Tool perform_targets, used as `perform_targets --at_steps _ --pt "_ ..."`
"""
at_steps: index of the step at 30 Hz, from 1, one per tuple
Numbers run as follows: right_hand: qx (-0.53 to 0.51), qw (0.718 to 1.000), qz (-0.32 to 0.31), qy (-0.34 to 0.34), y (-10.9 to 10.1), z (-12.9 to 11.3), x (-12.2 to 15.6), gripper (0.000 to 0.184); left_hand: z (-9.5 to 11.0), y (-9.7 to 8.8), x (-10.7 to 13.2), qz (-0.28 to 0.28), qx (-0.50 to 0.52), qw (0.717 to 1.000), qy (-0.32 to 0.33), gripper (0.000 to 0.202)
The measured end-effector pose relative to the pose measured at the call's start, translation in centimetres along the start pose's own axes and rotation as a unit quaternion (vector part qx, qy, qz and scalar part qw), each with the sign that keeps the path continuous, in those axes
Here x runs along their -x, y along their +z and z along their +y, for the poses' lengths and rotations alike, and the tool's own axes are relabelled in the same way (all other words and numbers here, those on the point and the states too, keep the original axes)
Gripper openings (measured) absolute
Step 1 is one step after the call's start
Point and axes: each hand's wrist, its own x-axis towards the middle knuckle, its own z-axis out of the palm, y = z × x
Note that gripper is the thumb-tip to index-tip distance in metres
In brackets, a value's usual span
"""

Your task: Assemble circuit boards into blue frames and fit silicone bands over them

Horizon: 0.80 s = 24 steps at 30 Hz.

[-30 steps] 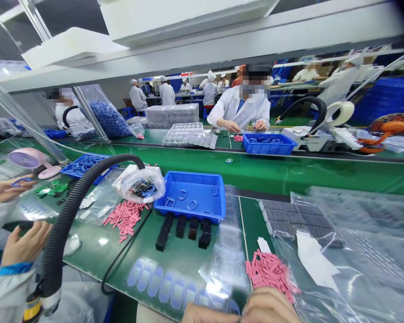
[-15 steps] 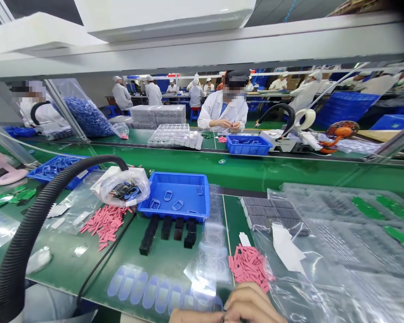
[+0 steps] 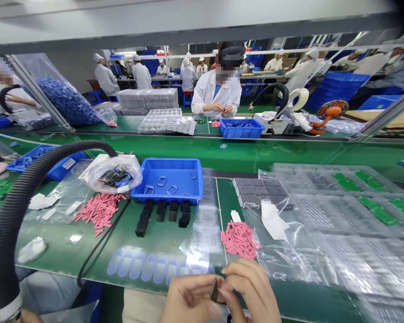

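Note:
Close to the table's front edge, my left hand (image 3: 186, 299) and my right hand (image 3: 251, 287) meet. Between the fingertips of both is a small dark flat piece (image 3: 214, 291), seen nearly edge-on; its kind I cannot make out. My left thumb and forefinger pinch it from one side, and my right fingers press at it from the other. Just beyond my right hand lies a pile of pink strips (image 3: 239, 240). To the left of my hands, a row of clear bluish oval films (image 3: 138, 264) lies along the edge.
A blue bin (image 3: 168, 172) holds a few blue frames, with black blocks (image 3: 144, 220) in front. A black flexible hose (image 3: 6, 224) arches at left. Clear trays with green boards (image 3: 346, 181) fill the right. Across the bench a person in white (image 3: 218, 94) works.
My view has tilted downward, so the bench sits higher in the picture. Both hands now show more fully, and the dark piece between their fingers has come into sight.

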Motion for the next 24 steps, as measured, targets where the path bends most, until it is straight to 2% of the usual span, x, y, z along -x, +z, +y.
perform_targets --at_steps 3,5,7,9,12,14,16,18,22,24 --pt "0.030 0.998 0.050 -0.006 -0.2 -0.8 0.4 0.014 0.7 0.2 -0.7 0.039 0.026 0.999 0.014 0.039" --pt "-0.019 0.998 0.036 0.054 -0.8 -1.0 0.4 0.013 1.4 0.4 -1.0 0.086 0.036 0.995 0.021 0.041" --pt "-0.080 0.985 0.010 0.150 -2.0 -0.7 0.5 0.011 2.0 0.5 -1.1 0.108 0.035 0.993 0.014 0.046" --pt "-0.102 0.970 -0.020 0.220 -3.5 0.1 0.8 0.009 2.2 0.5 -1.0 0.099 0.027 0.995 0.007 0.049" --pt "-0.057 0.956 -0.082 0.277 -5.4 1.7 2.0 0.013 2.1 0.4 -0.8 0.091 0.012 0.996 0.014 0.051" --pt "-0.017 0.943 -0.133 0.305 -5.8 2.6 3.1 0.017 1.9 0.2 -0.8 0.079 0.005 0.997 0.016 0.049" --pt "0.018 0.938 -0.174 0.299 -5.4 3.3 4.4 0.020 1.8 0.1 -1.1 0.053 0.003 0.998 0.018 0.046" --pt "0.081 0.941 -0.188 0.271 -4.4 3.7 5.5 0.020 2.0 0.0 -1.4 0.023 0.009 0.999 0.021 0.045" --pt "0.264 0.933 -0.134 0.203 -2.4 3.9 6.9 0.020 3.1 0.4 -1.6 0.002 0.018 0.999 0.026 0.048" --pt "0.301 0.942 -0.100 0.112 -2.1 4.0 7.3 0.012 3.7 0.7 -1.5 0.011 0.019 0.999 0.034 0.048"
